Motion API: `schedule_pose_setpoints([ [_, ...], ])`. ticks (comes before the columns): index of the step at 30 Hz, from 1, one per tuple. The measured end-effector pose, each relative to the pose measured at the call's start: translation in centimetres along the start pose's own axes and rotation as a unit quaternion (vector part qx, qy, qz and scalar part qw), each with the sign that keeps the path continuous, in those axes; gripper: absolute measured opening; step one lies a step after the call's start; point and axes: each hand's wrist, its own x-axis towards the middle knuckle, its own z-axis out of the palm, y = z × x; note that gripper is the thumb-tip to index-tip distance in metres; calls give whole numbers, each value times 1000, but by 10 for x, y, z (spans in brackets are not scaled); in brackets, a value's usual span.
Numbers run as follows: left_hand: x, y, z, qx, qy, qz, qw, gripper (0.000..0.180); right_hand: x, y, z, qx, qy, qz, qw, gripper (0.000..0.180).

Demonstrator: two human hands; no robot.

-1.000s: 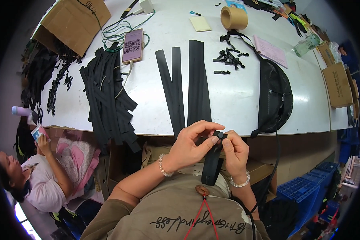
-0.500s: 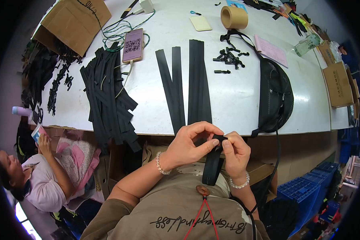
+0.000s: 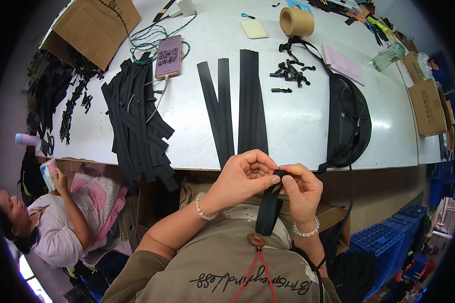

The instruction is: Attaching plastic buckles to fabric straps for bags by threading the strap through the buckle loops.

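In front of my body, both hands pinch the upper end of a black strap [image 3: 269,214], whose length hangs down in a loop. My left hand [image 3: 250,174] grips it between thumb and fingertips, and my right hand [image 3: 302,192] holds it from the other side with thumb and bent fingers. The fingertips hide whatever is at the strap's end. Just beyond my hands, several flat black strips [image 3: 252,106] lie lengthwise on the white table [image 3: 194,136]. Farther right is a small pile of black plastic parts [image 3: 292,73].
A heap of black strips [image 3: 136,116] overhangs the table edge at left, near a phone [image 3: 168,56] on a cable. A black mesh bag [image 3: 349,121] lies at right, by a tape roll [image 3: 297,22]. Another person [image 3: 60,217] sits at left. Blue crates [image 3: 384,232] stand lower right.
My right hand has shifted slightly right and its fingers have straightened over the strap's end. The left hand stays nearly in place. At left, the other person's hand has moved a little.
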Motion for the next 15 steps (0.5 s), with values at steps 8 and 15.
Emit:
schedule_pose_setpoints([
  [8,-1,3,0,70,-5,-67,995,13,-1,9,-3,65,-19,-13,998,14],
  [15,-5,-2,4,104,28,-22,994,12,-3,12,-2,95,-3,0,995,15],
])
